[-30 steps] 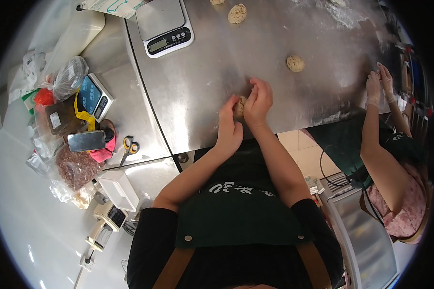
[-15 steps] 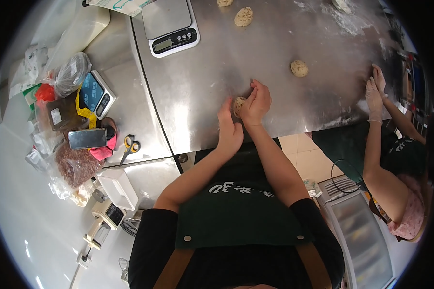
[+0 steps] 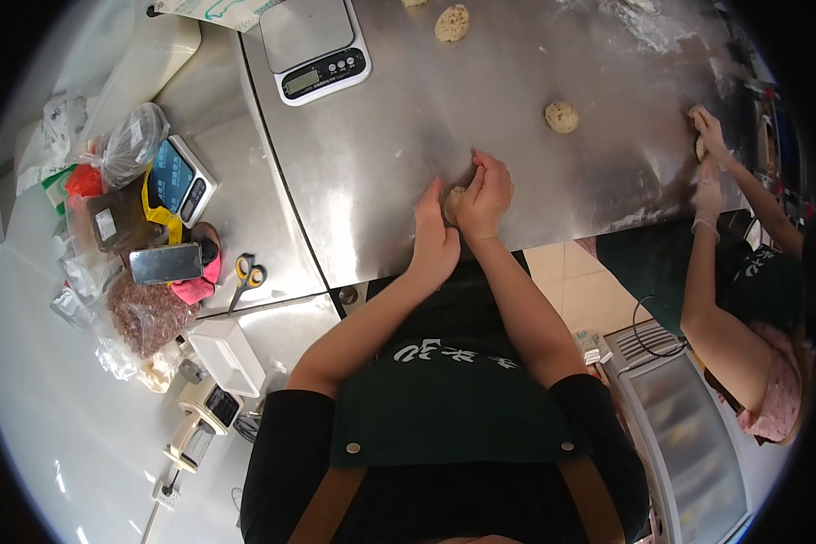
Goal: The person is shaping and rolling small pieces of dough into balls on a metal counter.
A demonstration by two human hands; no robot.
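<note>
A dough piece (image 3: 451,205) is cupped in the grip of left hand (image 3: 434,240) and right hand (image 3: 487,201), seemingly unfinished, while shaped balls (image 3: 561,117) are set farther across the counter (image 3: 381,150).

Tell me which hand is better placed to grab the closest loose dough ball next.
Right, I'd judge: the right hand is nearer that dough ball, while the left hand sits beyond the dough piece between them.

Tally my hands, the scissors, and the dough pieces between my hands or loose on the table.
Left hand and right hand: 2
Scissors: 1 pair
Dough pieces: 4 (one between the hands, three loose, one of these cut off by the top edge)
Total: 7
</note>
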